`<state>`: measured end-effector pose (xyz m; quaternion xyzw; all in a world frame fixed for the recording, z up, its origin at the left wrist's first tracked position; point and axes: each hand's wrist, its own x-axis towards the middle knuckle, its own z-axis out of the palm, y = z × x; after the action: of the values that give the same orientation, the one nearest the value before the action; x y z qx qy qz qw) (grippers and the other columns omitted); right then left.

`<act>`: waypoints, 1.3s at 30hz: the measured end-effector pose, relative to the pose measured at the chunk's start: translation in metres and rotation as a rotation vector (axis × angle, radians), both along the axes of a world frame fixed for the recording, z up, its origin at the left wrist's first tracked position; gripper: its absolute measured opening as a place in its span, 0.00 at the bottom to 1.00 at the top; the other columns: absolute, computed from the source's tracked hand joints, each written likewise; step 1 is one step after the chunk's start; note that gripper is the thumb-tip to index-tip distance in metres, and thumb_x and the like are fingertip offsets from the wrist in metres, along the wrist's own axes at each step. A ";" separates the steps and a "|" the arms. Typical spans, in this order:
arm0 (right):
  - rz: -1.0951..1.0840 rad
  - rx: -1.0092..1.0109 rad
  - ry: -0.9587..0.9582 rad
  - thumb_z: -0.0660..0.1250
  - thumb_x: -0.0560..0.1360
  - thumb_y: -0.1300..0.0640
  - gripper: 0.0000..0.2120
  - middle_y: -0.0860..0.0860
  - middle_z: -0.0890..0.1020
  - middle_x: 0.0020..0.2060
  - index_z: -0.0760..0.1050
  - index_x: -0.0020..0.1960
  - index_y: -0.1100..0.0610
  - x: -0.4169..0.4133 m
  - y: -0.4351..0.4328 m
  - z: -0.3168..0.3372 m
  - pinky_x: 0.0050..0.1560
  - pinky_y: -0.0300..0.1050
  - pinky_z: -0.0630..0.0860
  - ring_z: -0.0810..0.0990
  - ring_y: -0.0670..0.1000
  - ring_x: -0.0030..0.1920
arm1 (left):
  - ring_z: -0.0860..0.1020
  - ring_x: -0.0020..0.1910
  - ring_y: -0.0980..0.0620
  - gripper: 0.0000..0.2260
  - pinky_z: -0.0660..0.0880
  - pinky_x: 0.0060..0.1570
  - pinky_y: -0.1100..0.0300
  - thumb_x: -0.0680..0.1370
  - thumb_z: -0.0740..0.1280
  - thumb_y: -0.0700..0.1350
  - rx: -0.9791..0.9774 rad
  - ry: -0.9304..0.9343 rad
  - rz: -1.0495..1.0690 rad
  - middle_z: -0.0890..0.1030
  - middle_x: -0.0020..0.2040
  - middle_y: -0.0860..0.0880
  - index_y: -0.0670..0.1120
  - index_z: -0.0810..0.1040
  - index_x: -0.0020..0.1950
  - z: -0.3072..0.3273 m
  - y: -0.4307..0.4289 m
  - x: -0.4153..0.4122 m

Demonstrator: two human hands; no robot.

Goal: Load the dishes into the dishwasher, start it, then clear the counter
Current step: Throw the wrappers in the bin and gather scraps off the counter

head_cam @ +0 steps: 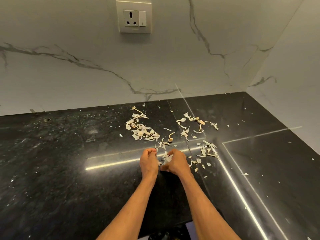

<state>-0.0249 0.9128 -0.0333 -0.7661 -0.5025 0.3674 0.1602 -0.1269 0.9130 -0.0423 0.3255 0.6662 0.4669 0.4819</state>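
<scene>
Your left hand [149, 161] and right hand [177, 161] sit close together near the middle of the black worktop [69, 170]. Your right fingers curl round some garlic peels [166, 158]. Your left fingers curl too, but I cannot tell if they hold any. Loose peels [143, 131] lie toward the back edge.

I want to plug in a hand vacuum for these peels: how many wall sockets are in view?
1: the socket on the marble wall above the counter, left of its switch. Others may lie outside the view.
</scene>
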 end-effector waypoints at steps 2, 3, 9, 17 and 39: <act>0.035 -0.005 0.000 0.82 0.60 0.56 0.37 0.56 0.70 0.61 0.71 0.65 0.56 -0.001 0.002 0.005 0.57 0.50 0.77 0.77 0.57 0.58 | 0.77 0.42 0.50 0.09 0.75 0.43 0.54 0.78 0.59 0.38 -0.016 -0.072 -0.027 0.81 0.46 0.45 0.47 0.78 0.46 0.000 0.003 0.004; 0.059 0.010 -0.009 0.82 0.61 0.55 0.36 0.56 0.69 0.61 0.71 0.64 0.56 -0.003 0.003 0.006 0.57 0.50 0.77 0.77 0.57 0.57 | 0.78 0.43 0.50 0.10 0.77 0.44 0.53 0.78 0.58 0.37 -0.022 -0.089 -0.031 0.81 0.46 0.45 0.46 0.78 0.46 -0.001 0.005 0.004; 0.127 0.092 -0.093 0.78 0.66 0.58 0.15 0.53 0.77 0.53 0.80 0.51 0.50 -0.016 0.011 0.006 0.48 0.44 0.76 0.82 0.56 0.50 | 0.81 0.46 0.47 0.13 0.80 0.48 0.53 0.75 0.56 0.32 0.028 -0.068 0.121 0.82 0.44 0.44 0.44 0.77 0.44 0.002 0.013 -0.005; 0.116 0.095 -0.133 0.67 0.73 0.64 0.04 0.57 0.84 0.44 0.81 0.43 0.60 -0.020 0.021 0.008 0.45 0.45 0.78 0.83 0.57 0.46 | 0.79 0.44 0.47 0.12 0.78 0.44 0.56 0.78 0.56 0.32 -0.046 -0.197 0.198 0.81 0.45 0.40 0.43 0.78 0.44 0.003 0.015 -0.014; -0.249 0.136 0.153 0.77 0.68 0.66 0.14 0.54 0.82 0.49 0.79 0.51 0.54 0.148 0.027 0.056 0.35 0.52 0.84 0.83 0.51 0.40 | 0.74 0.35 0.45 0.13 0.81 0.30 0.54 0.81 0.54 0.42 -0.218 -1.017 0.096 0.74 0.37 0.41 0.39 0.73 0.43 0.022 0.031 0.067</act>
<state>0.1228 0.9396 0.0231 -0.7795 -0.4139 0.3670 0.2939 -0.0602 0.9443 -0.0201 -0.0254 0.4067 0.5157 0.7537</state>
